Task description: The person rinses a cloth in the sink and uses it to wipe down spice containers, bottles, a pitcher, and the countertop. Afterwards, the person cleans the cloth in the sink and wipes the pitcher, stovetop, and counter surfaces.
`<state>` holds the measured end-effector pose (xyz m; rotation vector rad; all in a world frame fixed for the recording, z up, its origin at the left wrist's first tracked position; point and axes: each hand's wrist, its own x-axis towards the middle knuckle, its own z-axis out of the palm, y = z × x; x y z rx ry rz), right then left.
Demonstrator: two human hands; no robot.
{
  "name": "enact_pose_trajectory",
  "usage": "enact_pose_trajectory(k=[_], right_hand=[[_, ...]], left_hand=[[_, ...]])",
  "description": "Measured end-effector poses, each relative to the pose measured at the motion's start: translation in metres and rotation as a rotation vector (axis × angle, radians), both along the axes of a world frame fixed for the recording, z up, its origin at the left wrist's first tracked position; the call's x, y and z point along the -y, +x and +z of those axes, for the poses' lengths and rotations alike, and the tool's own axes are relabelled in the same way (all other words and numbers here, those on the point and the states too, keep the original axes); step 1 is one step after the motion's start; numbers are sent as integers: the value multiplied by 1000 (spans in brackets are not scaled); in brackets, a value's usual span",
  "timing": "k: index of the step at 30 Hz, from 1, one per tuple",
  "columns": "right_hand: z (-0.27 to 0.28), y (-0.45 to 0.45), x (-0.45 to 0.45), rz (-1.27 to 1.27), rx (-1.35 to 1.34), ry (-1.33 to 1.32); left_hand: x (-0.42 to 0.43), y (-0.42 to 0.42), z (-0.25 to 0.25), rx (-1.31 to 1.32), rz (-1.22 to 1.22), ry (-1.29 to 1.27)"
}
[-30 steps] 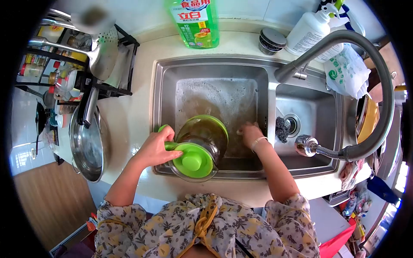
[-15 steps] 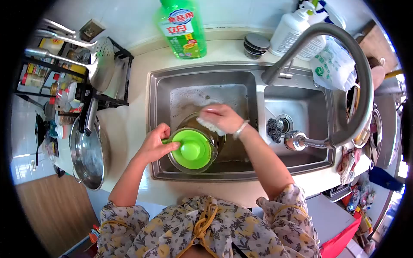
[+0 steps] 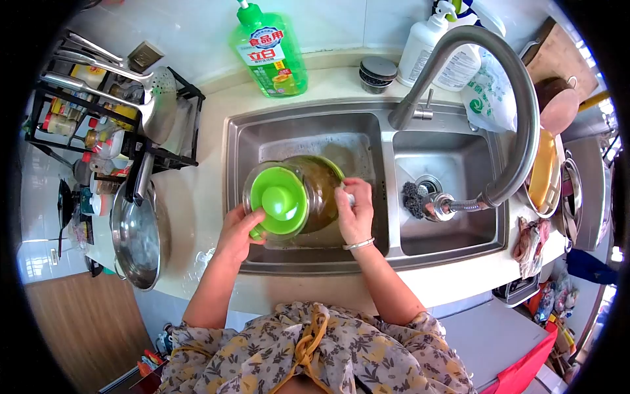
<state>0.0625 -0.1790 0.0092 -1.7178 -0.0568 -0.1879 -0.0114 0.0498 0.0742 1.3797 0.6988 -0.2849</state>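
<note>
Over the large basin of the steel sink [image 3: 259,262], a clear pitcher [image 3: 320,196] lies tilted on its side, with a bright green end piece [image 3: 277,202] facing me and a green edge at the far end. My left hand [image 3: 239,231] is closed around the green end, the thumb on its rim. Against the pitcher's right side is my right hand [image 3: 356,220], its fingers closed on a bit of white cloth [image 3: 350,198] that is mostly hidden. Cloudy, sudsy water lies in the basin below.
A green detergent bottle [image 3: 270,56] and stacked round drain strainers [image 3: 377,73] stand behind the sink. The faucet [image 3: 528,131] arches over the small basin, which holds a dark scrubber [image 3: 413,200]. At left are a metal pan [image 3: 138,236] and a spice rack [image 3: 167,154].
The pitcher has been lifted and turned so more of its side shows. My right hand has moved from its far end down to its right side, cloth still in the fingers.
</note>
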Motion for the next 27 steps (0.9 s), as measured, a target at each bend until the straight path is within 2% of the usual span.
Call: enact_pose_trajectory(k=[1, 2, 4, 5, 8, 9, 10, 12, 15, 18, 22, 24, 25, 27], right_hand=[[-24, -3, -1, -64, -155, 107], [-53, 1, -2, -176, -143, 74], [-39, 19, 1, -146, -753, 649], [-52, 26, -4, -161, -822, 714], [-61, 40, -3, -63, -887, 735], [-77, 44, -4, 44, -837, 630], [-93, 44, -11, 51, -837, 632], [-99, 42, -22, -46, -848, 367], [-77, 38, -24, -79, -862, 298], [-87, 39, -20, -19, -815, 207], [-91, 43, -13, -68, -894, 258], [-99, 40, -14, -110, -699, 448], [-103, 40, -11, -117, -887, 315], [-121, 38, -9, -61, -902, 340]], left_hand=[[2, 0, 4, 6, 3, 5], [5, -1, 11, 14, 59, -26], [8, -4, 23, 22, 126, -53], [8, -4, 29, 23, 139, -85], [10, -5, 44, 56, 169, -149], [10, -5, 47, 48, 194, -188], [9, -6, 49, 40, 217, -226], [8, -8, 49, 41, 243, -254], [8, -10, 49, 24, 330, -238], [6, -16, 53, 34, 355, -214], [1, -23, 63, 25, 409, -185], [-4, -27, 70, 41, 404, -168], [-6, -29, 74, 47, 376, -170], [-10, -33, 82, 56, 364, -165]])
